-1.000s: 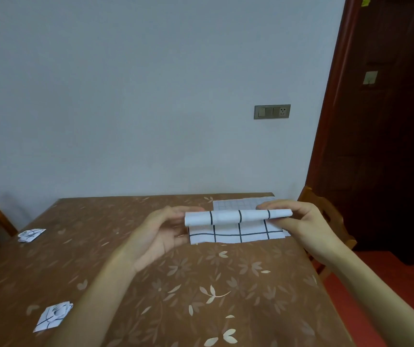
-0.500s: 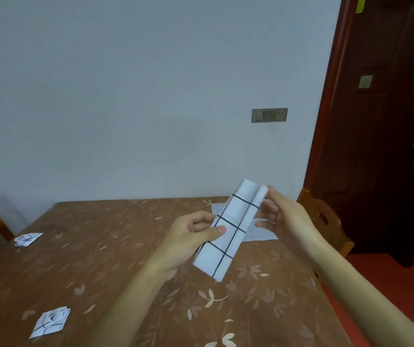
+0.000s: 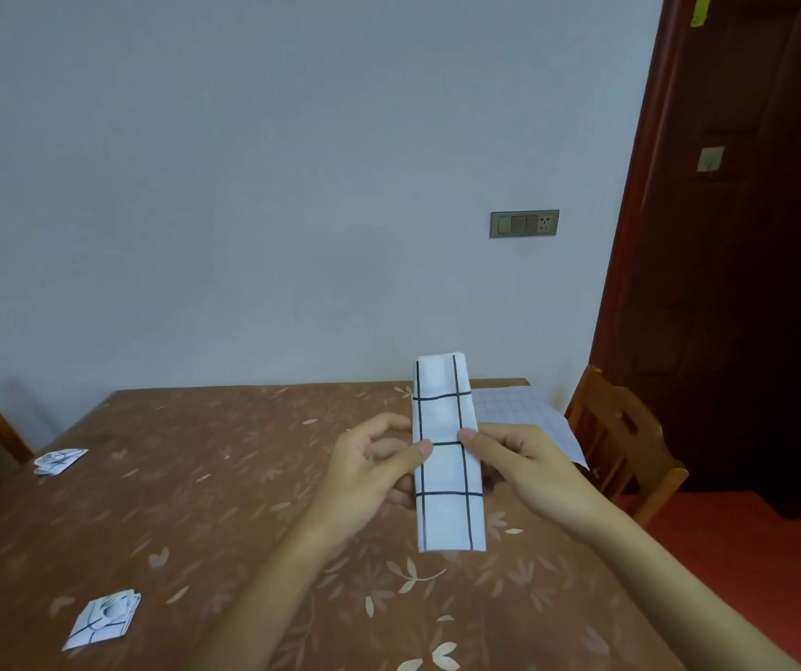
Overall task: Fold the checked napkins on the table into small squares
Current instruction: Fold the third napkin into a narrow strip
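Napkin strip [image 3: 447, 452] held upright over worktop [image 3: 224, 477], toward 3 o'clock. Left hand [image 3: 369, 477] pinches its left edge mid-height, right hand [image 3: 529, 469] its right edge; both grips closed on cloth. Flat napkin [image 3: 519, 414] at 1 o'clock. Folded square [image 3: 103, 619] at 7 o'clock, another at 9.

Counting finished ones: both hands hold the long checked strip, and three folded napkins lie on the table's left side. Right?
Two, not three. The head view shows a near folded napkin and a far folded napkin on the table's left side. The left hand and right hand hold the long checked strip.
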